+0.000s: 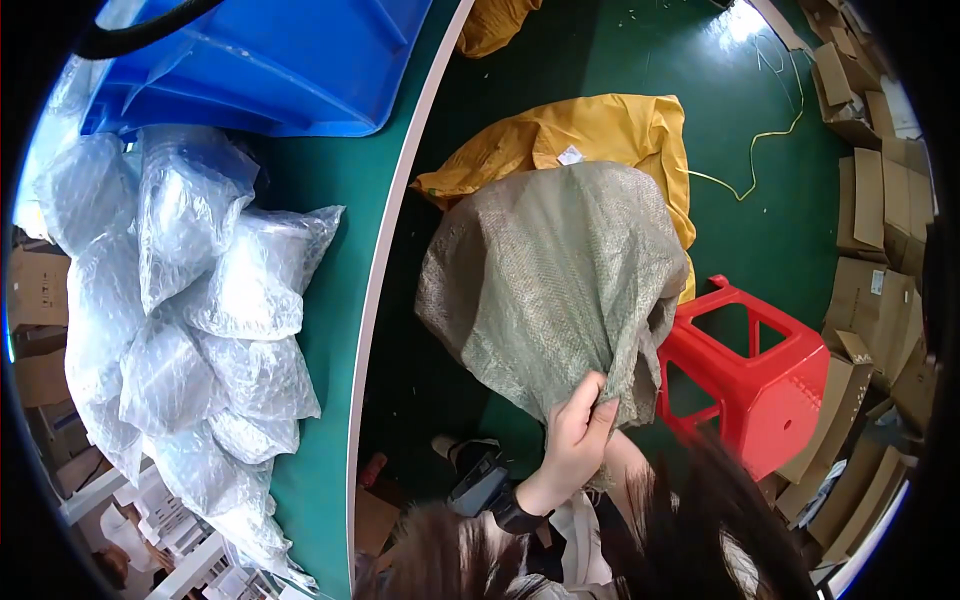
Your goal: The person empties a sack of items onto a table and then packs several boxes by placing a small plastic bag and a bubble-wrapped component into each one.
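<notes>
A grey-green woven sack (560,270) hangs in front of me, its cloth bunched into folds at the near end. My left hand (575,435) is closed on this gathered edge, with the thumb and fingers pinching the weave. A black band (515,510) circles that wrist. Beside it, part of my right arm (626,462) shows below the sack; its fingers are hidden behind the cloth and hair. Just beyond the grey sack lies a yellow woven sack (620,125) with a small white label.
To the right stands a red plastic stool (770,380) on the green floor. Flattened and open cardboard boxes (870,210) line the right side. On the left, a green table (345,300) carries bubble-wrapped packages (260,270) and a blue bin (290,70). A yellow cord (752,165) trails across the floor.
</notes>
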`<state>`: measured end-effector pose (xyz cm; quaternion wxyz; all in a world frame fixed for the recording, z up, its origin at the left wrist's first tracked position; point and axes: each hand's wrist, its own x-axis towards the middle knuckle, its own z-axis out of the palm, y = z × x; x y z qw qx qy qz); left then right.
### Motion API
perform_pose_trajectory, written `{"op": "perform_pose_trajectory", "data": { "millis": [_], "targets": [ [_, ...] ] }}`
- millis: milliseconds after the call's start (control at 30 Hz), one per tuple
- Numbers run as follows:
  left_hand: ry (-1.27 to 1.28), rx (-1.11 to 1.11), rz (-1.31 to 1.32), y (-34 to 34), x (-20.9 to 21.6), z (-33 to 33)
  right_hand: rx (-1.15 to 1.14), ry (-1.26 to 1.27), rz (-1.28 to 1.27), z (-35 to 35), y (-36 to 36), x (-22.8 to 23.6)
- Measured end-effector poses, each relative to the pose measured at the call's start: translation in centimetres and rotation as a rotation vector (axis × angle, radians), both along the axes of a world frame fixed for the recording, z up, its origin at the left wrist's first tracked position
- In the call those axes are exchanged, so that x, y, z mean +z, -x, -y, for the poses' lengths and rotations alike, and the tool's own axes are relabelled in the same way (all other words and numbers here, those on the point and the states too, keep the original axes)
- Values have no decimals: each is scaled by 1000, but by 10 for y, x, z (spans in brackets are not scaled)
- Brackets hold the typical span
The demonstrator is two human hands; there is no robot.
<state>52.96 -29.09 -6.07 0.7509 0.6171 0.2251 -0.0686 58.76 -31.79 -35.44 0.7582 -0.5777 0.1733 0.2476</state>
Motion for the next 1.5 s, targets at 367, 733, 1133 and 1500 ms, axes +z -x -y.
{"op": "perform_pose_trajectory", "data": {
  "millis": [367,733,1133,1500],
  "targets": [
    [207,92,-188,32,-5,-29,5,-54,-27,-20,10,-50],
    [19,-224,-496,46,5,-55,2,-70,-43,-7,12,-83],
    [154,117,-523,56,-13,-56,48,-94,-13,7,-4,-96],
    [371,408,-389,68,-1,-53,75,-77,13,41,5,-46]
  ]
}}
